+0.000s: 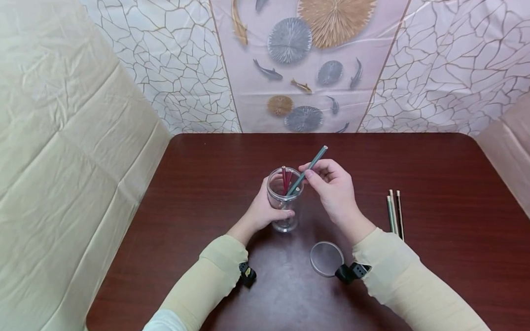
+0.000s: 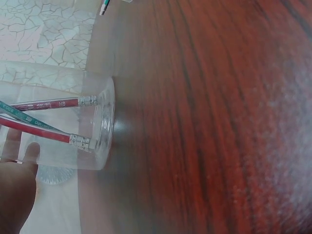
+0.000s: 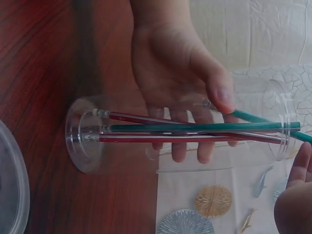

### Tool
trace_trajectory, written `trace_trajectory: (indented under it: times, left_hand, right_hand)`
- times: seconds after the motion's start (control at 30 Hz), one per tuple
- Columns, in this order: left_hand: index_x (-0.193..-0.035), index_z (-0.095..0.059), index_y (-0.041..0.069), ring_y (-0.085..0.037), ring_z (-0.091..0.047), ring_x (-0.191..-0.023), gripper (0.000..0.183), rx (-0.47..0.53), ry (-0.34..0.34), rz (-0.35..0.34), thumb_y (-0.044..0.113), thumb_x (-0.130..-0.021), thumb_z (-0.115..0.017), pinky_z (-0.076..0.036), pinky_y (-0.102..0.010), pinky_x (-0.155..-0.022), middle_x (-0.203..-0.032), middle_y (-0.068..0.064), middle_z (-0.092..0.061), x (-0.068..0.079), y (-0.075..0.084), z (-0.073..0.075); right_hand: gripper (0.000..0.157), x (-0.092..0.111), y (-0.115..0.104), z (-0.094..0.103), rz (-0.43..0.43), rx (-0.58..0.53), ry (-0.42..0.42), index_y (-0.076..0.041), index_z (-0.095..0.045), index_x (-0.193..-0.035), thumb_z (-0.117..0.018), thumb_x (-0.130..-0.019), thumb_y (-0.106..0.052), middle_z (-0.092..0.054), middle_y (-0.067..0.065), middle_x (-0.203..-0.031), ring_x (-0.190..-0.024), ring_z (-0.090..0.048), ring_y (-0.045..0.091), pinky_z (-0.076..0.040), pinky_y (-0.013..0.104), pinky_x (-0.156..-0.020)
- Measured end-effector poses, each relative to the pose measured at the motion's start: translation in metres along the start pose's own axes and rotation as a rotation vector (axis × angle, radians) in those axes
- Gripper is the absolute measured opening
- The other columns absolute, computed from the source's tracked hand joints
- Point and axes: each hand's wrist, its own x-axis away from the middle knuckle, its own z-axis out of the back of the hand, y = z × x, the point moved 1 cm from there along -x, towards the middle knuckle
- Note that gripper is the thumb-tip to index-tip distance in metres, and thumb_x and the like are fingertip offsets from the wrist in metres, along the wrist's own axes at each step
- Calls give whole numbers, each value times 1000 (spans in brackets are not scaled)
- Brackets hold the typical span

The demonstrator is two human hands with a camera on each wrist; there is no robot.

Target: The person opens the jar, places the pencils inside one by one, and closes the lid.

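Observation:
My left hand (image 1: 263,207) grips a clear plastic jar (image 1: 284,224) round its side, the jar standing upright on the table. Two red pencils (image 3: 146,139) and a green pencil (image 3: 170,127) lean inside it, their eraser ends down at the bottom. Between thumb and fingers, my right hand (image 1: 337,191) pinches another green pencil (image 1: 318,155), slanted over the rim. Its eraser end (image 3: 209,105) hangs inside the jar, above the bottom. In the left wrist view, the jar wall (image 2: 53,73) shows red pencils (image 2: 44,130) through it.
A round clear lid (image 1: 326,259) lies on the dark wooden table (image 1: 179,206) close to my right wrist. Several loose pencils (image 1: 394,213) lie to the right, partly hidden by the right forearm. A patterned cloth (image 1: 304,88) hangs behind the table's far edge.

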Motion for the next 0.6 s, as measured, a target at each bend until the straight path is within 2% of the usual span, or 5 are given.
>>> trace_trajectory:
  times: [0.13, 0.37, 0.6]
  left_hand:
    - [-138, -24, -1, -28, -44, -119, 90, -6, 2, -10, -4, -66, -78, -35, -36, -102, -133, -20, -43, 0, 2, 0]
    - [-137, -25, -2, -29, -44, -119, 90, -16, 3, -16, -5, -65, -78, -35, -36, -102, -131, -22, -44, 0, 2, -1]
    - [-137, -25, -2, -30, -43, -121, 90, -13, -4, -18, -5, -65, -78, -34, -37, -103, -131, -23, -44, 0, 0, -1]
  right_hand:
    - [11, 0, 2, 1, 10, -9, -17, -3, -57, -96, -60, -88, 4, -68, 6, -93, -78, -62, 16, -53, 27, -74]
    - [32, -5, 5, 1, 81, 54, -11, 9, -41, -116, -56, -87, 9, -67, 3, -86, -72, -60, 13, -49, 22, -65]
    - [24, -5, 4, 2, 58, 140, 11, 3, -49, -114, -57, -91, 0, -68, -4, -83, -72, -59, 14, -48, 25, -63]
